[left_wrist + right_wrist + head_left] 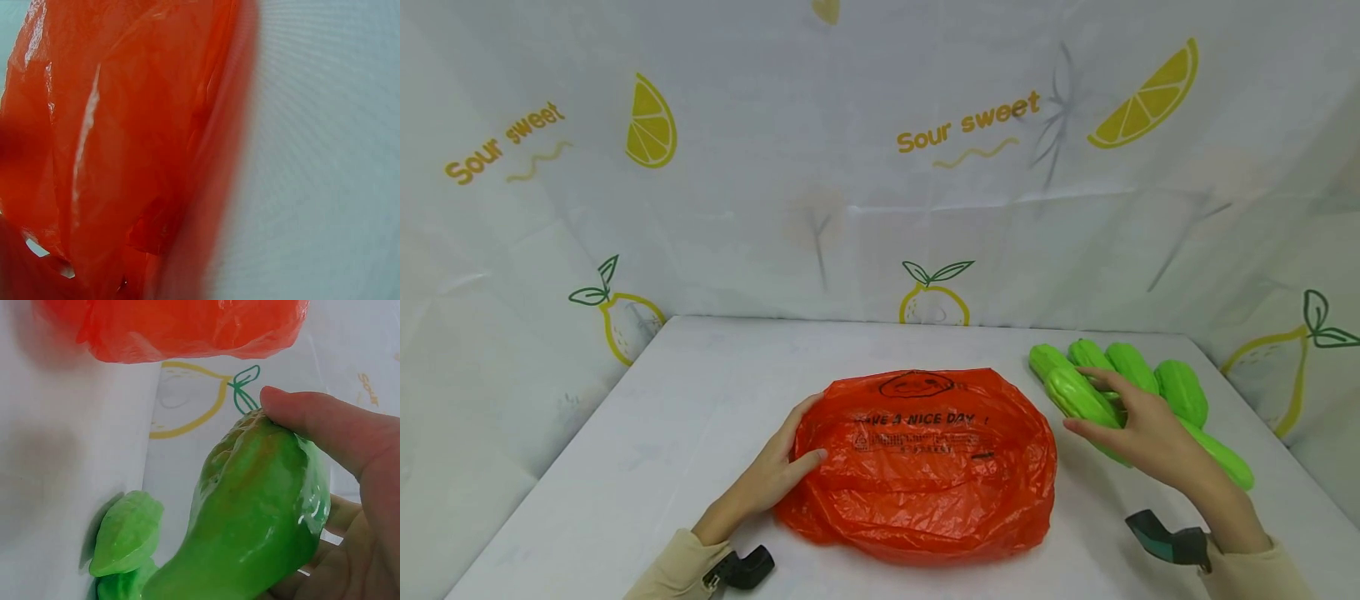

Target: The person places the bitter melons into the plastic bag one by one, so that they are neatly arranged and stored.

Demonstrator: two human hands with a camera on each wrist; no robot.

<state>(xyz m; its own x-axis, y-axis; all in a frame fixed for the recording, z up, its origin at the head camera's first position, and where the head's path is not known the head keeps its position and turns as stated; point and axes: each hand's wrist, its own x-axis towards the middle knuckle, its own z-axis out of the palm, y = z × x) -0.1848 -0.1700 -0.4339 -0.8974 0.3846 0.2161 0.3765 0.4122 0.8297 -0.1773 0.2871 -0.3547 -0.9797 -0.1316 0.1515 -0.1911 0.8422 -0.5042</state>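
An orange-red plastic bag [925,492] printed with "HAVE A NICE DAY" lies puffed out before me. My left hand [771,471] holds its left side, thumb over the front and the other fingertips hidden behind the film. Folds of the bag [131,125] fill much of the left wrist view. To the right of the bag, my right hand [1150,429] grips a glossy, ridged green gourd [1078,393], thumb on one side and fingers on the other. In the right wrist view this gourd [250,506] is held clear of the others.
Several more green gourds [1182,392] lie grouped at the right of the white table [700,367], around and behind my right hand. A white cloth [760,183] printed with lemons hangs along the back and sides. Small dark cameras sit on both wrists.
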